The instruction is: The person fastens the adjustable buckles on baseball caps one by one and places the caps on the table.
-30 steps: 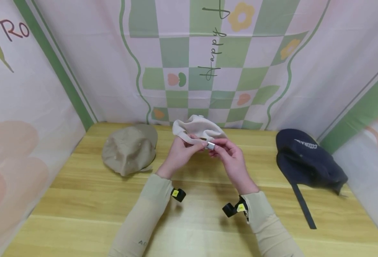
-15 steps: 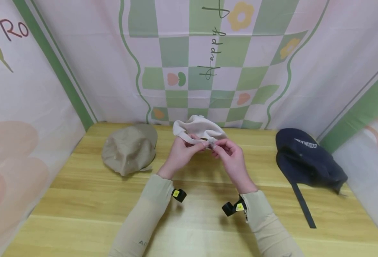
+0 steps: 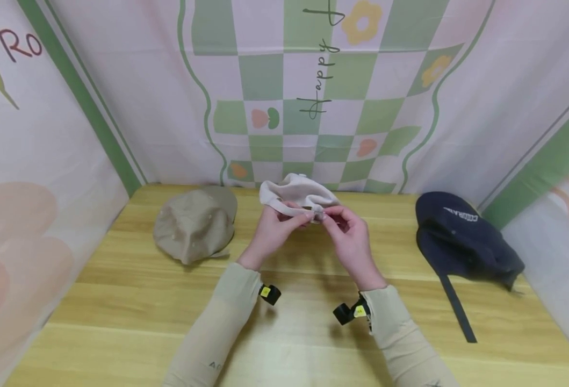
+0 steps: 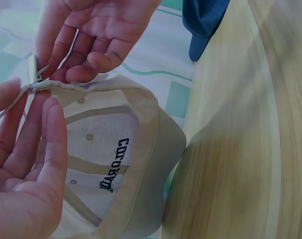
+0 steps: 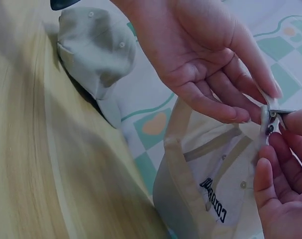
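Over the back of the table a cream cap (image 3: 303,191) is between both hands, its inside facing the wrist cameras and dark lettering showing through its front panel. My left hand (image 3: 274,231) pinches the cap's back strap (image 4: 63,85) between thumb and fingers, left of a small metal buckle (image 5: 271,119). With thumb and fingertips, my right hand (image 3: 353,244) pinches the buckle from the other side. The buckle's flap stands tilted up from the strap in both wrist views. Fingertips partly cover the buckle and strap.
A khaki cap (image 3: 192,226) lies on the wooden table (image 3: 294,344) to the left. On the right is a navy cap (image 3: 463,242), its long strap (image 3: 458,309) stretched toward the front. A patterned cloth (image 3: 303,80) hangs behind the table.
The buckle's shiny flap, lying flat toward me a second ago, has been tipped up by the right fingers. Both hands and the cream cap have stayed nearly in place.
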Demonstrator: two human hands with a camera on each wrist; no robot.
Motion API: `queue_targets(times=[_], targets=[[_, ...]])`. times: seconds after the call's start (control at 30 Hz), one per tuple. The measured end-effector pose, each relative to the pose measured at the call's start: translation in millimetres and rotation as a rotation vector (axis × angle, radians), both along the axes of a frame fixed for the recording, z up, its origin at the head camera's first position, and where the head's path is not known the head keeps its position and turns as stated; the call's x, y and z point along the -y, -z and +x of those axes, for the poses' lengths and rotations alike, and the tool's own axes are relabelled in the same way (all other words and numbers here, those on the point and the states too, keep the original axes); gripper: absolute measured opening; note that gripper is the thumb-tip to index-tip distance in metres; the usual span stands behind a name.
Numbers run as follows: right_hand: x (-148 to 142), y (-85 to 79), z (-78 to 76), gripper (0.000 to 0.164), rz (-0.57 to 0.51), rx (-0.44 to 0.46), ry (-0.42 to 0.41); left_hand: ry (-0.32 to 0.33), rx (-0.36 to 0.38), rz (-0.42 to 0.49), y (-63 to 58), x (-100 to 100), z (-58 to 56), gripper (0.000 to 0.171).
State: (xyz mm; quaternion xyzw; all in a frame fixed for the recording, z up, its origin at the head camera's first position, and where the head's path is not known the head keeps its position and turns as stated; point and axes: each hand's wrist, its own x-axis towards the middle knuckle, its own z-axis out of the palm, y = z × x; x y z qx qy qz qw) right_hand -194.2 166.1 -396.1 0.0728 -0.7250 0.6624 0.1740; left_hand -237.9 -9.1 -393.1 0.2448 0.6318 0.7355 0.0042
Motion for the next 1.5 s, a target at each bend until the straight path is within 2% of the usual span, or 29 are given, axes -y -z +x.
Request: queue_targets(times=[0.13,0.27,0.47,0.67,0.93,1.13,1.33,1.5], targets=[[-2,-2.2,0.4,0.013,0.033,0.02,0.003,-0.048,0.058,0.047,-2.1,3,-1.1,0.016],[-3,-2.6,0.6,0.013,0.026,0.03,-0.002,-0.111,0.142,0.126,-7.4,5,-2.0,0.03],[-4,-4.1,0.4,0.012,-0.031,0.007,0.022,-0.12,0.179,0.231,-11.4,7,-2.0,0.044],[-9,-8.9,-0.9,0.01,-0.085,-0.006,0.035,-0.125,0.184,0.287,-13.3,7,0.3,0.037],[-14,-12.7,-1.5,0.005,-0.201,0.008,-0.006,-0.115,0.2,0.336,-11.5,7,2.0,0.023],[-14,-8.6,-1.9,0.007,-0.229,0.034,-0.037,-0.1,0.179,0.363,-11.9,10,1.2,0.025],[-14,-2.9,-2.7,0.006,-0.237,0.038,-0.042,-0.077,0.237,0.439,-15.3,14,-0.5,0.017],[-14,-0.2,-3.3,0.007,-0.266,0.045,-0.036,-0.12,0.243,0.432,-17.7,14,-0.2,0.024]])
